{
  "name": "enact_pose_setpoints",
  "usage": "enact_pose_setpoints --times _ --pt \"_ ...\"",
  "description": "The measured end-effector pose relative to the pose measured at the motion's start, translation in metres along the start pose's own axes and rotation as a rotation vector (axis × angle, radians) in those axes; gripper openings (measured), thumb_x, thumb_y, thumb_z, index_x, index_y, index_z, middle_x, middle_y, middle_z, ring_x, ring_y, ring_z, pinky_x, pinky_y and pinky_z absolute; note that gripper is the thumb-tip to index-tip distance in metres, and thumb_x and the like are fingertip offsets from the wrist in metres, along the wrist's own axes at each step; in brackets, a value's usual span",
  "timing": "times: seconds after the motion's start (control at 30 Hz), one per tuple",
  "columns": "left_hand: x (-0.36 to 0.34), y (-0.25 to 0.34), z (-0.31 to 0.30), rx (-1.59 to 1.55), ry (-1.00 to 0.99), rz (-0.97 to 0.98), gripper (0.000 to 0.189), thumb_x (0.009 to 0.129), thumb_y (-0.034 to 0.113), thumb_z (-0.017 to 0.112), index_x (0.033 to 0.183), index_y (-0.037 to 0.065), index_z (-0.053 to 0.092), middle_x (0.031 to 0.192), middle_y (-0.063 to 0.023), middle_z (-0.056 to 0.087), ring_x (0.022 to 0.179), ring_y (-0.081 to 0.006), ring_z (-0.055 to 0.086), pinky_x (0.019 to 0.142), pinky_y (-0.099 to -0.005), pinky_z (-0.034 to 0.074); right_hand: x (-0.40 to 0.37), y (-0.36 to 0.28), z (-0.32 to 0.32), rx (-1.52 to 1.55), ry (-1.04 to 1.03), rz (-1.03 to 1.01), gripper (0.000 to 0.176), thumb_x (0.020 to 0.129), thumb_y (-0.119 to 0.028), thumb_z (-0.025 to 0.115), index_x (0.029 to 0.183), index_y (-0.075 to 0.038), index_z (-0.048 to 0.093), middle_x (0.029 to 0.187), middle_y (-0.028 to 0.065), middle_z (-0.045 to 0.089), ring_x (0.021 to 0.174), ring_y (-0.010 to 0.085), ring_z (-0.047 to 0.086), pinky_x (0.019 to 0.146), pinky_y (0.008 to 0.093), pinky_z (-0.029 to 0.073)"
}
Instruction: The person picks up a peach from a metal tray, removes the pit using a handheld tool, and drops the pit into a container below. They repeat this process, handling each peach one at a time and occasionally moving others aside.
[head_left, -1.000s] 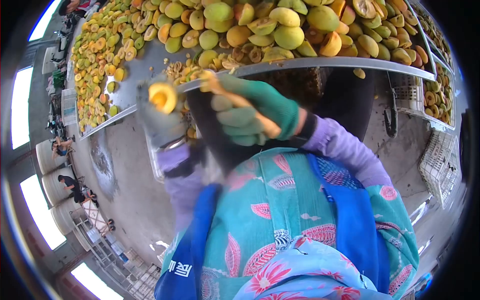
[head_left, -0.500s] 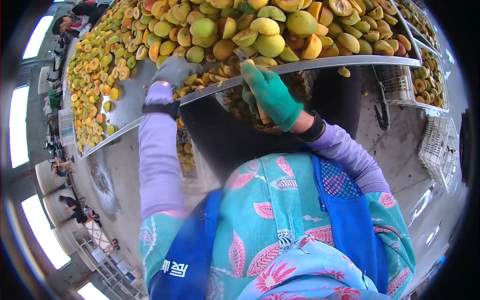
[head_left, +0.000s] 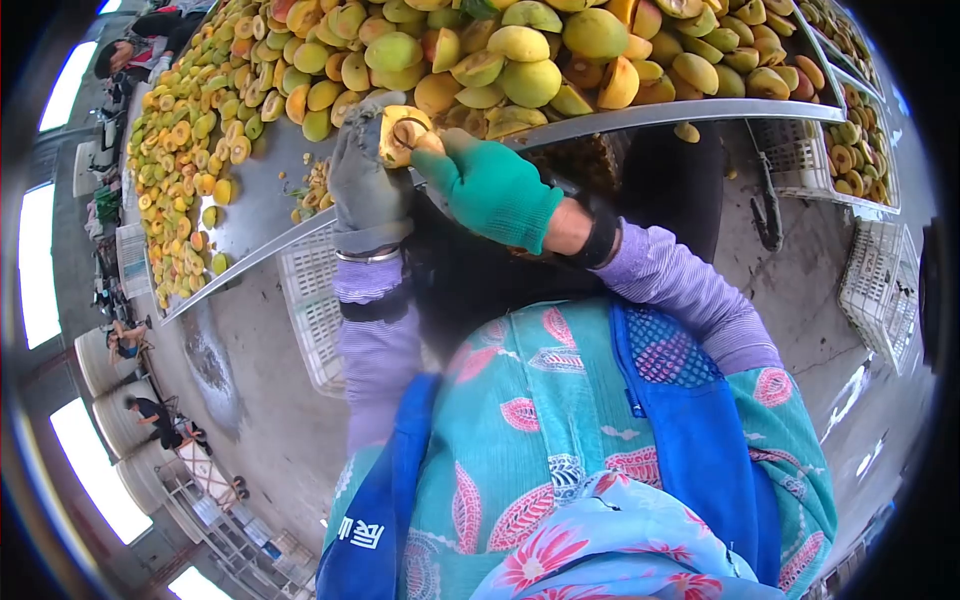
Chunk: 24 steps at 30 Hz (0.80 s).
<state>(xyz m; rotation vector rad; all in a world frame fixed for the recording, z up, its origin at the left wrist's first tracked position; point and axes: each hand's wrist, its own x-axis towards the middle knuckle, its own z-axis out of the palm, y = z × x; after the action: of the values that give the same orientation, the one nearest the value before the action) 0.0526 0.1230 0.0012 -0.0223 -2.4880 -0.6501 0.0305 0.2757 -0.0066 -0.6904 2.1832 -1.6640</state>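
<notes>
My left hand (head_left: 370,185), in a grey glove, is closed around a yellow peach half (head_left: 393,135) above the table's near edge. The cut face of the fruit is turned toward my right hand. My right hand (head_left: 495,190), in a green glove, grips a wooden-handled pitting knife (head_left: 430,150) whose curved metal end is at the cut face. The glove hides most of the handle. Just beyond both hands lies a large heap of whole and halved peaches (head_left: 520,84).
A metal table (head_left: 262,185) with a raised rim bears the heap. Below my left forearm stands a white plastic crate (head_left: 318,300). At right are a crate of halves (head_left: 855,160) and another white crate (head_left: 880,290). People (head_left: 155,420) sit far left.
My left hand has moved from the table surface toward my body and now holds a peach half. My right hand has shifted left, bringing the knife to the fruit.
</notes>
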Motion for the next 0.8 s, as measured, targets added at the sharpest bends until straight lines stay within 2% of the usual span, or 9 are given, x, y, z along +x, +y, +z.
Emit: enact_pose_setpoints --times 0.03,0.1,0.17,0.3,0.43,0.5,0.57,0.7,0.8 --pt "0.001 0.007 0.001 -0.069 0.01 -0.025 0.026 0.08 0.012 0.066 0.105 0.004 0.064 0.101 -0.0108 0.066 0.091 -0.025 0.065 0.079 -0.0328 0.051 0.001 0.0 0.001 0.005 -0.01 0.026 0.037 0.095 -0.037 0.049 0.096 -0.001 0.057 0.072 0.017 0.062 0.069 0.0323 0.062 0.063 0.0385 0.048" --pt "-0.001 0.006 0.01 -0.536 0.069 -0.329 0.024 0.082 0.013 0.065 0.104 0.003 0.064 0.1 -0.0114 0.066 0.089 -0.0237 0.065 0.078 -0.0326 0.052 0.006 0.0 0.004 0.019 -0.038 0.075 0.035 0.095 -0.036 0.049 0.097 -0.001 0.057 0.071 0.016 0.062 0.067 0.0301 0.062 0.061 0.0368 0.048" --pt "-0.005 -0.003 0.016 -0.765 0.106 -0.465 0.023 0.084 0.014 0.064 0.104 0.002 0.064 0.099 -0.0113 0.065 0.087 -0.022 0.064 0.075 -0.0318 0.052 0.008 0.01 0.022 -0.032 0.064 -0.043 0.041 0.096 -0.038 0.047 0.094 0.001 0.057 0.077 0.0232 0.061 0.073 0.0398 0.061 0.065 0.0455 0.047" --pt "-0.012 -0.012 0.024 -0.635 0.12 -0.427 0.023 0.09 0.019 0.059 0.103 0.0 0.064 0.092 -0.0096 0.066 0.079 -0.019 0.063 0.069 -0.0286 0.051 0.001 0.006 0.024 0.204 0.074 0.048 0.042 0.095 -0.039 0.049 0.092 0.002 0.056 0.078 0.0275 0.06 0.076 0.0452 0.059 0.067 0.0507 0.046" --pt "0.002 0.024 0.014 -0.978 0.137 -0.682 0.029 0.096 0.024 0.053 0.1 -0.003 0.063 0.08 -0.0095 0.066 0.07 -0.0164 0.061 0.064 -0.025 0.049 -0.004 -0.003 0.013 0.3 -0.019 0.194 0.043 0.095 -0.04 0.046 0.095 0.002 0.055 0.07 0.0228 0.059 0.057 0.0374 0.059 0.051 0.0447 0.047" --pt "0.0 0.036 0.02 -0.83 0.207 -0.527 0.032 0.098 0.025 0.05 0.098 -0.004 0.064 0.077 -0.0105 0.065 0.068 -0.0152 0.061 0.063 -0.0242 0.049 -0.007 -0.017 0.005 0.458 -0.096 0.347 0.043 0.096 -0.041 0.044 0.096 0.001 0.054 0.066 0.0183 0.058 0.046 0.031 0.056 0.041 0.0394 0.045" --pt "0.001 0.039 0.023 -0.764 0.236 -0.464 0.033 0.098 0.025 0.049 0.096 -0.005 0.064 0.077 -0.0107 0.065 0.067 -0.0139 0.06 0.062 -0.0236 0.049 -0.008 -0.009 0.005 0.507 -0.098 0.26 0.044 0.096 -0.042 0.041 0.096 0.001 0.053 0.064 0.0135 0.056 0.04 0.0244 0.053 0.035 0.0344 0.042" --pt "0.001 0.027 0.03 -0.826 0.201 -0.529 0.033 0.098 0.025 0.049 0.095 -0.003 0.066 0.078 -0.0088 0.065 0.067 -0.0117 0.058 0.062 -0.0227 0.048 0.0 0.017 0.016 0.516 -0.108 0.161 0.044 0.096 -0.044 0.04 0.094 -0.002 0.053 0.06 0.0081 0.053 0.038 0.0182 0.049 0.032 0.031 0.039" --pt "0.009 0.031 0.021 -0.835 0.051 -0.524 0.031 0.098 0.024 0.049 0.097 -0.002 0.066 0.079 -0.0072 0.065 0.067 -0.0104 0.057 0.062 -0.0219 0.047 -0.008 0.01 0.017 0.797 -0.172 0.323 0.043 0.096 -0.045 0.04 0.091 -0.004 0.053 0.058 0.0057 0.052 0.038 0.0147 0.048 0.031 0.0298 0.037"
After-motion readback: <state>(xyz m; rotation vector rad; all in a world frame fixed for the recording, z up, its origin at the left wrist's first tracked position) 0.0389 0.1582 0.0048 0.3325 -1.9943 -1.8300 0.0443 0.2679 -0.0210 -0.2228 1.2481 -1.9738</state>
